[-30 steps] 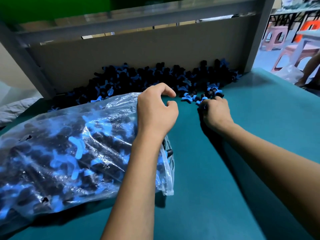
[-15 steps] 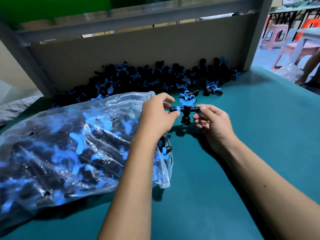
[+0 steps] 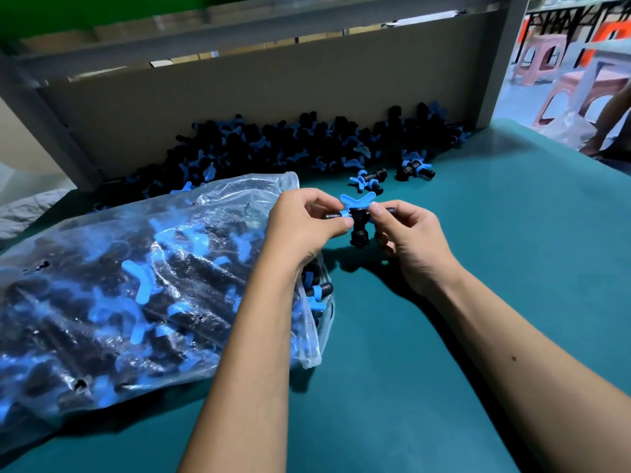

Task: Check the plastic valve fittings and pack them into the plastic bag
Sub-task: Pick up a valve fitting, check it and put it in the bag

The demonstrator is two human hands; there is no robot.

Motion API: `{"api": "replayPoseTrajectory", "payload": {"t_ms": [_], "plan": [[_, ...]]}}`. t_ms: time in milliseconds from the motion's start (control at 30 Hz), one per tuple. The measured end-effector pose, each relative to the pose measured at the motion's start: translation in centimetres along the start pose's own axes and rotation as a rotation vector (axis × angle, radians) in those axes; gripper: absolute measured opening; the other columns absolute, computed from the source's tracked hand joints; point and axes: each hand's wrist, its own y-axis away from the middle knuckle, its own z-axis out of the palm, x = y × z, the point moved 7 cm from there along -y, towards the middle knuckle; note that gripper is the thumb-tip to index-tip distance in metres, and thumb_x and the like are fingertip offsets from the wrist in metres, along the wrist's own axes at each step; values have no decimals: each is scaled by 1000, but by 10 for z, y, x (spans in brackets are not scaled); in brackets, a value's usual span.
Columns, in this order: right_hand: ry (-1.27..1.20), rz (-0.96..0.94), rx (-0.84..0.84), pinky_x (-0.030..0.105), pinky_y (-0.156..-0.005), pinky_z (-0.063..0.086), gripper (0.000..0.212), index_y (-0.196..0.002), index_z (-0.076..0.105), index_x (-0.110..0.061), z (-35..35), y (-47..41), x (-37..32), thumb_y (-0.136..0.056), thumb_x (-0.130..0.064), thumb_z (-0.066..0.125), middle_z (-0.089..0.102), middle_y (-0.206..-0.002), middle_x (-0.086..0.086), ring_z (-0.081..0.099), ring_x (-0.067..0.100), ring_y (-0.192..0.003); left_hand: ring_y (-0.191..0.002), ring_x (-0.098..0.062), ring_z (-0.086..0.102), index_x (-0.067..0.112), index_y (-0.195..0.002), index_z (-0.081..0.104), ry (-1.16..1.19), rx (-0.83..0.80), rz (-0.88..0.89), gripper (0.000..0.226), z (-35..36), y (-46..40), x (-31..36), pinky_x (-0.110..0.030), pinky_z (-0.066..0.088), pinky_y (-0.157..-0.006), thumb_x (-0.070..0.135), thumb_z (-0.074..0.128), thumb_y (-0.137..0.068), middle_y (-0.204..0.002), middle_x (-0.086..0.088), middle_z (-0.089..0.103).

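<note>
Near the centre of the frame, the left hand [image 3: 304, 227] and the right hand [image 3: 406, 233] pinch one valve fitting [image 3: 356, 218] between them, each gripping a black side arm with thumb and fingertips; its blue handle points up, its black stem down, clear of the teal bench [image 3: 478, 268]. At the left lies the clear plastic bag [image 3: 136, 285], filled with fittings, its mouth under the left wrist. A pile of loose fittings [image 3: 290, 145] runs along the cardboard wall [image 3: 239, 97] at the top.
</note>
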Motion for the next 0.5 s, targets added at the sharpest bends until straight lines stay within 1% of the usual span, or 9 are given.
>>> {"api": "replayPoseTrajectory", "payload": {"t_ms": [67,133,233,333,400,500], "plan": [[-17,11,-20,26,-53,30,31,-88,78,-17,2,1,1,-76,-45,81,49,-74,10,39,14,-59,-83,-24,74,9,-87,75,-32,4,4,21,0,1,0,-43,62,-87,2,89,-74,-84,-9,76],[-18,15,-26,27,-55,34,31,-88,78,-17,3,2,1,-76,-45,81,52,-78,11,43,14,-61,-85,-26,75,7,-88,75,-39,12,-2,19,1,1,0,-43,63,-86,0,87,-75,-86,-10,76],[-68,22,59,23,-51,39,25,-82,74,-15,-3,0,1,-82,-40,77,55,-70,4,47,11,-58,-76,-26,76,5,-89,74,-26,61,-18,15,-6,0,0,-44,63,-84,0,83,-79,-81,-12,75],[-142,33,144,19,-49,40,25,-78,66,-12,-10,-3,4,-91,-32,71,54,-64,-2,48,8,-54,-82,-31,76,10,-88,74,-39,88,-9,14,-15,-2,0,-45,63,-86,4,84,-79,-82,-12,75],[-137,30,144,19,-49,41,26,-78,66,-12,-10,-3,4,-89,-35,72,54,-63,-3,49,9,-54,-80,-27,77,13,-87,74,-40,97,-8,15,-18,-3,0,-44,63,-85,7,86,-79,-80,-9,76],[-95,15,102,21,-49,41,27,-80,72,-13,-6,-1,2,-80,-40,75,56,-65,1,49,11,-55,-79,-25,77,15,-85,74,-41,94,3,17,-17,-3,-1,-44,63,-85,8,88,-77,-79,-7,76]]}}
